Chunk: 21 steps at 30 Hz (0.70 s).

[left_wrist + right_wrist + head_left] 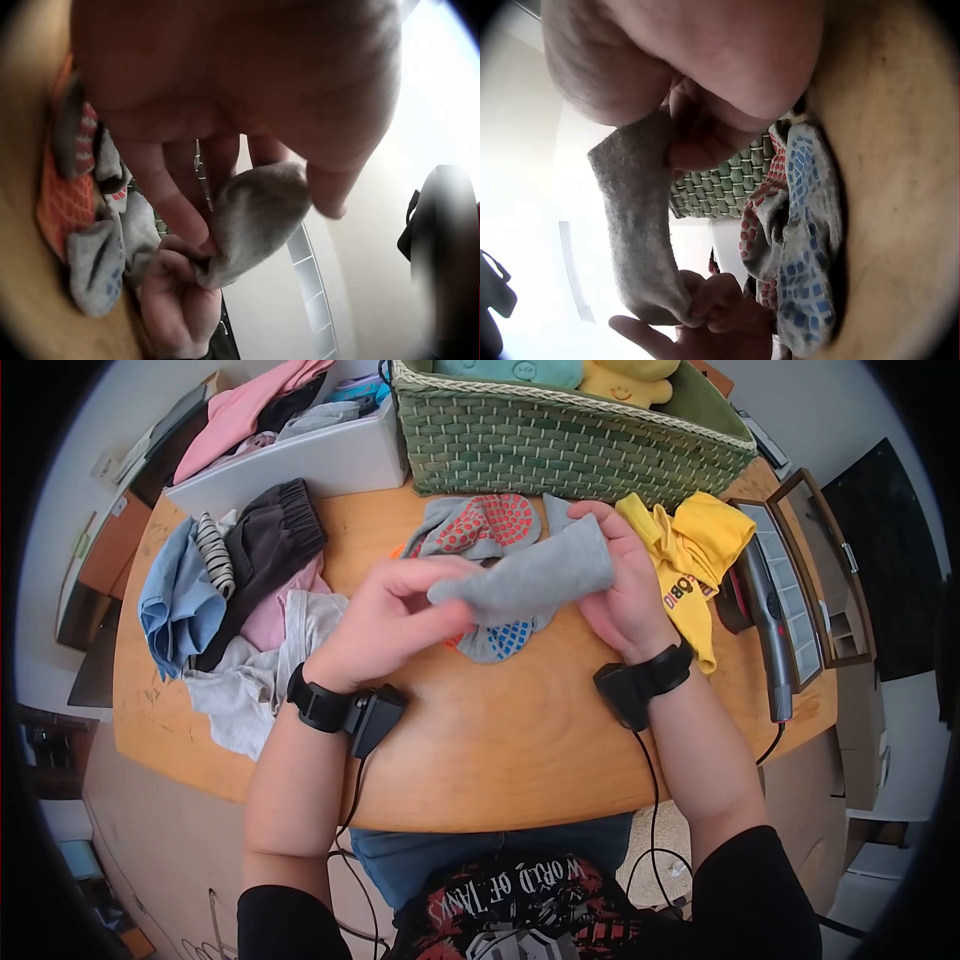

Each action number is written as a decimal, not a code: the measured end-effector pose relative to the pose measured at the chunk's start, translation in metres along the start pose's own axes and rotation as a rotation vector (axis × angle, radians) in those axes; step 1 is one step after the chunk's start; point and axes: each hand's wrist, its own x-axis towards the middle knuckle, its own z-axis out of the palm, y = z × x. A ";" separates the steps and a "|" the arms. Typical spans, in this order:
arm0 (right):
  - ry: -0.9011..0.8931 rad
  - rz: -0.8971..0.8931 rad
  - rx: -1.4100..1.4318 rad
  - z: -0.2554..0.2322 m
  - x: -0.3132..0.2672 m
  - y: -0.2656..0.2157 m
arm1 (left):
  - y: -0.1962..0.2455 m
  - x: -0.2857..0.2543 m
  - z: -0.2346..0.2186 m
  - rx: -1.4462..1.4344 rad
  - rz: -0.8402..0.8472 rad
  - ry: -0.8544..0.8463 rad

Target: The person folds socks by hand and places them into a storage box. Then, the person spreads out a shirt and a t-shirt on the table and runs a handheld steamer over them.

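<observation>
A plain grey sock (540, 575) is stretched between both hands above the table. My left hand (395, 615) pinches its narrower end, also visible in the right wrist view, where the sock (641, 217) hangs between the hands. At the other end my right hand (630, 580) grips the wide end of the sock, fingers behind it. Beneath and behind lie grey socks with red dots (490, 520) and with blue dots (500, 642). An orange patterned sock (67, 195) shows in the left wrist view.
Clothes lie at the left, among them blue denim (180, 600) and dark trousers (270, 555). A yellow garment (690, 550) and a corded appliance (775, 630) are at the right. Behind stand a white bin (350, 455) of clothes and a green woven basket (560, 445) with plush toys.
</observation>
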 end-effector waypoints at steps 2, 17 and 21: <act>-0.189 0.050 0.066 -0.004 -0.001 -0.003 | 0.001 -0.002 -0.001 -0.141 0.018 -0.044; -0.484 -0.036 -0.148 0.002 -0.006 0.004 | 0.005 0.004 0.019 -0.201 -0.423 -0.399; -0.508 -0.056 -0.234 0.012 -0.010 0.003 | 0.000 0.003 0.026 -0.149 -0.306 -0.335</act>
